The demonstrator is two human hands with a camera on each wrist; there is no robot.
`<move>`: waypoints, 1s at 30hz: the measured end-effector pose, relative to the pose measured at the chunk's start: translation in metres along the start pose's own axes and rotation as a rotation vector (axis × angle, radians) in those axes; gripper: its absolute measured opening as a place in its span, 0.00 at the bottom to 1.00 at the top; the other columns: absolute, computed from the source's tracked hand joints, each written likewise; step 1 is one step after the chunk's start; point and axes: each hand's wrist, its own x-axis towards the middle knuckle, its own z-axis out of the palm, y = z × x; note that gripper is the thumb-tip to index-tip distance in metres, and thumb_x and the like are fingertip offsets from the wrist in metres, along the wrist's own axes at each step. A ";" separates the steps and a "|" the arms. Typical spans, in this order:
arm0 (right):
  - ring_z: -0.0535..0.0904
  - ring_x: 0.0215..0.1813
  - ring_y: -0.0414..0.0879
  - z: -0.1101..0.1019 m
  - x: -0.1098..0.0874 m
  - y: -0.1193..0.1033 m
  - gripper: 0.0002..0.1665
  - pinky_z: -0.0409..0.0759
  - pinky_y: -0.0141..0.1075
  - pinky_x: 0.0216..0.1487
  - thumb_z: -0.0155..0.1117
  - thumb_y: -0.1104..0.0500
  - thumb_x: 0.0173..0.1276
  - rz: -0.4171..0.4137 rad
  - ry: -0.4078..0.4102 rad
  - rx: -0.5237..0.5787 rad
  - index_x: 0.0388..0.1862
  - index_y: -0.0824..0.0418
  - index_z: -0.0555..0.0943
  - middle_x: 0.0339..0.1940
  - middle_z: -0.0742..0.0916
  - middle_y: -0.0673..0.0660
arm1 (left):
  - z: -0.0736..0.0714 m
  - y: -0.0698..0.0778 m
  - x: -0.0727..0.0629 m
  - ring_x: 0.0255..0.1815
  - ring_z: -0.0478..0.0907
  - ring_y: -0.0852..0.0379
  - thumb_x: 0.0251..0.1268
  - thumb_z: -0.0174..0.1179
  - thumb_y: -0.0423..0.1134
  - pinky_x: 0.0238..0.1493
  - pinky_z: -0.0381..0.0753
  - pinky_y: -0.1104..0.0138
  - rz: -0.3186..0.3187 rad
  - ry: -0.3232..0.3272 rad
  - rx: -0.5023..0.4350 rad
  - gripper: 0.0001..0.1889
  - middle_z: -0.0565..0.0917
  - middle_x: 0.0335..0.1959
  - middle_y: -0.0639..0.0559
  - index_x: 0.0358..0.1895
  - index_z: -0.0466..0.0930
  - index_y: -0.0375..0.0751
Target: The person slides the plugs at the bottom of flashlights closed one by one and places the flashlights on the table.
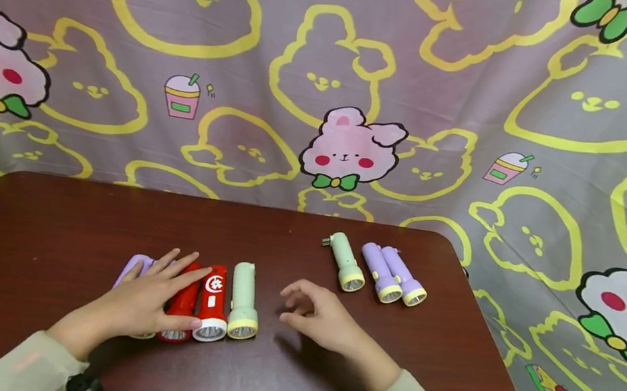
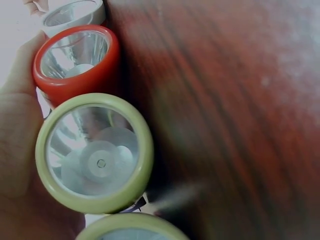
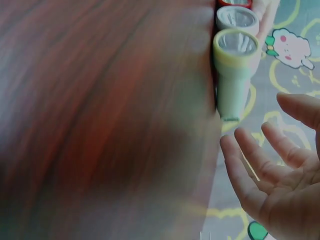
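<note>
My left hand (image 1: 155, 297) lies spread over a row of flashlights, its fingers mostly straight and its thumb at the white-rimmed end of a red flashlight (image 1: 212, 305). Beneath the fingers are a red-rimmed red flashlight (image 1: 185, 301) and a purple one (image 1: 135, 263), both partly hidden. Two cream-rimmed lenses, one a nearby flashlight head (image 2: 100, 155), show beside the palm in the left wrist view. A pale green flashlight (image 1: 243, 293) ends the row on the right. Just right of it my right hand (image 1: 320, 315) hovers over the table, fingers loosely bent, holding nothing.
Farther back on the right of the brown table (image 1: 73, 214) lie another green flashlight (image 1: 344, 259), with metal prongs sticking out at its tail, and two purple flashlights, a left one (image 1: 380, 270) and a right one (image 1: 403, 275). A patterned curtain (image 1: 268, 94) hangs behind the table.
</note>
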 end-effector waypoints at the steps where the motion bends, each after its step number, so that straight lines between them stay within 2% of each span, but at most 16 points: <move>1: 0.83 0.41 0.46 -0.004 -0.002 0.001 0.18 0.81 0.34 0.47 0.69 0.62 0.66 0.002 0.013 -0.013 0.53 0.65 0.78 0.45 0.86 0.65 | 0.000 0.000 0.000 0.77 0.54 0.33 0.51 0.57 0.78 0.60 0.52 0.21 0.001 -0.001 -0.002 0.47 0.63 0.77 0.42 0.73 0.67 0.58; 6: 0.83 0.52 0.57 -0.024 -0.012 0.004 0.17 0.82 0.46 0.53 0.67 0.61 0.68 0.006 0.093 -0.054 0.54 0.63 0.78 0.51 0.85 0.66 | 0.000 -0.001 0.001 0.78 0.53 0.33 0.51 0.57 0.78 0.60 0.52 0.21 0.002 -0.004 -0.004 0.47 0.63 0.77 0.42 0.74 0.66 0.58; 9: 0.83 0.52 0.60 -0.036 -0.017 0.009 0.16 0.82 0.50 0.53 0.67 0.63 0.67 -0.012 0.164 -0.083 0.53 0.62 0.78 0.50 0.85 0.66 | 0.000 -0.002 0.001 0.78 0.53 0.33 0.51 0.56 0.79 0.60 0.52 0.21 0.004 -0.006 -0.002 0.47 0.62 0.77 0.43 0.74 0.66 0.59; 16: 0.84 0.47 0.56 -0.059 -0.018 0.021 0.16 0.81 0.35 0.42 0.68 0.65 0.65 0.010 0.331 -0.164 0.51 0.66 0.79 0.48 0.85 0.65 | 0.001 -0.003 0.001 0.78 0.53 0.33 0.51 0.55 0.79 0.60 0.54 0.22 0.005 -0.007 0.001 0.48 0.62 0.78 0.43 0.74 0.65 0.59; 19: 0.83 0.45 0.54 -0.066 -0.013 0.026 0.17 0.79 0.37 0.41 0.69 0.66 0.64 0.020 0.381 -0.202 0.51 0.67 0.79 0.48 0.85 0.65 | 0.001 -0.002 0.000 0.78 0.53 0.33 0.51 0.55 0.79 0.60 0.53 0.22 -0.002 -0.009 -0.001 0.47 0.62 0.77 0.43 0.74 0.65 0.59; 25: 0.82 0.48 0.63 -0.077 -0.001 0.038 0.19 0.80 0.55 0.51 0.68 0.67 0.64 0.015 0.421 -0.253 0.53 0.70 0.78 0.49 0.84 0.69 | 0.001 0.000 0.000 0.77 0.55 0.33 0.52 0.57 0.78 0.60 0.53 0.21 0.005 0.007 0.004 0.47 0.64 0.77 0.42 0.73 0.66 0.58; 30: 0.80 0.56 0.67 -0.083 0.010 0.046 0.22 0.77 0.57 0.59 0.68 0.63 0.66 0.111 0.399 -0.283 0.57 0.69 0.76 0.56 0.82 0.70 | -0.001 0.001 0.000 0.77 0.55 0.32 0.52 0.57 0.77 0.59 0.54 0.22 0.014 0.012 0.008 0.47 0.64 0.77 0.42 0.73 0.67 0.58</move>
